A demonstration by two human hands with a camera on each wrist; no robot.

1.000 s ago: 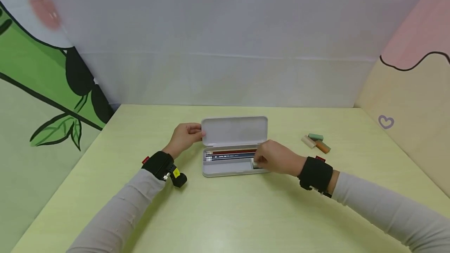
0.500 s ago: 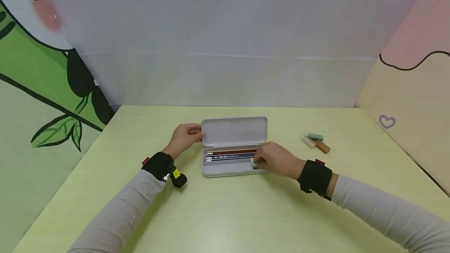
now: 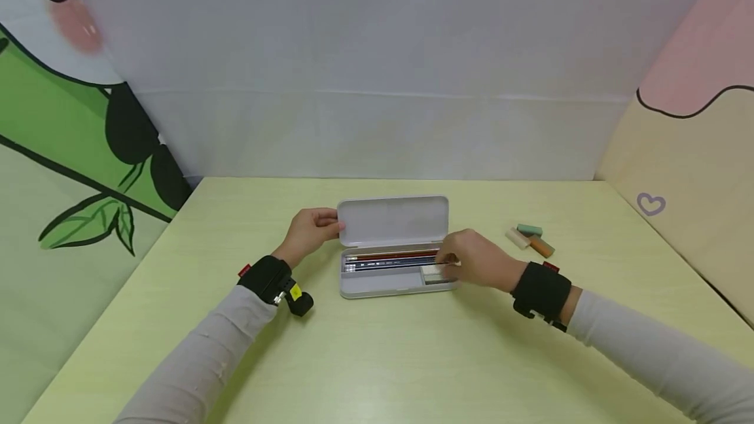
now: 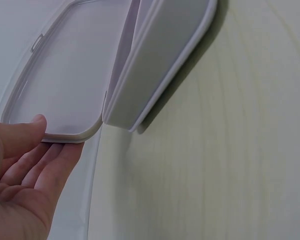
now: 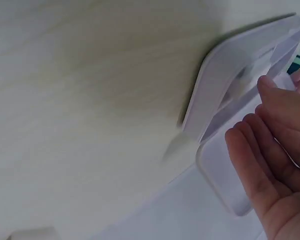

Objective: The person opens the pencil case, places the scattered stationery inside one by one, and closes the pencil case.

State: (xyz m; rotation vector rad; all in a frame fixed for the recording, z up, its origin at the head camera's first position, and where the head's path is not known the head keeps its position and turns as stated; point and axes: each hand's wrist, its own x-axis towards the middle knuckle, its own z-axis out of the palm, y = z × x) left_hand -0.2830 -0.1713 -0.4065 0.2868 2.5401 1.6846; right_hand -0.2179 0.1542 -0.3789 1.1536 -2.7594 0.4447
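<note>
A pale pencil case stands open on the table, its lid tilted up behind the tray. My left hand pinches the lid's left edge, thumb on the inner face and fingers behind, as the left wrist view also shows. Pencils, one reddish and others dark, lie along the tray's back. A white eraser sits in the small front right compartment. Over the case's right end is my right hand, nearest the eraser; in the right wrist view its fingers are loosely bent with nothing between them.
To the right of the case lie three short blocks, one green, one beige and one orange-brown. The table meets a white cloth backdrop at the back and painted side panels left and right.
My right hand has moved a little to the right and its fingers have come off the eraser, which now shows in its compartment. My left hand stays on the lid.
</note>
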